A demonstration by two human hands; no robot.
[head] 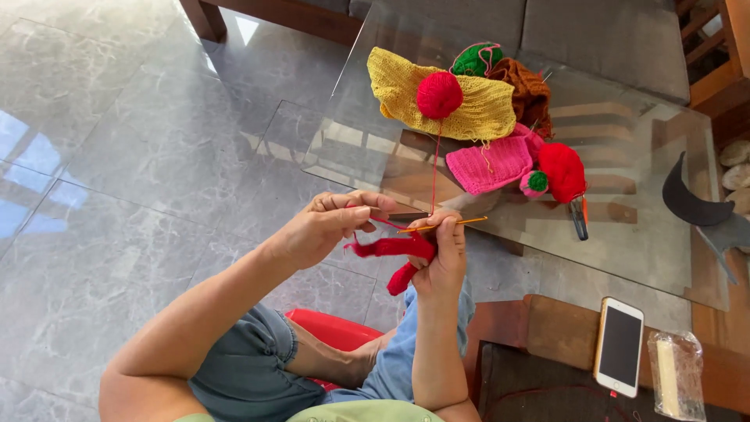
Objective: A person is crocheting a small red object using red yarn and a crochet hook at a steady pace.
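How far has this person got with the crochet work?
Several pieces look finished on the glass table: a yellow piece, a pink piece and a brown piece. In hand is a small red piece: the left hand holds its strand, the right hand works an orange hook. The full red yarn ball suggests plenty is left.

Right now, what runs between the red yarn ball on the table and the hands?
In the head view, a thin red strand hangs from the red yarn ball, crossing the glass table, down to the hands: left hand, right hand.
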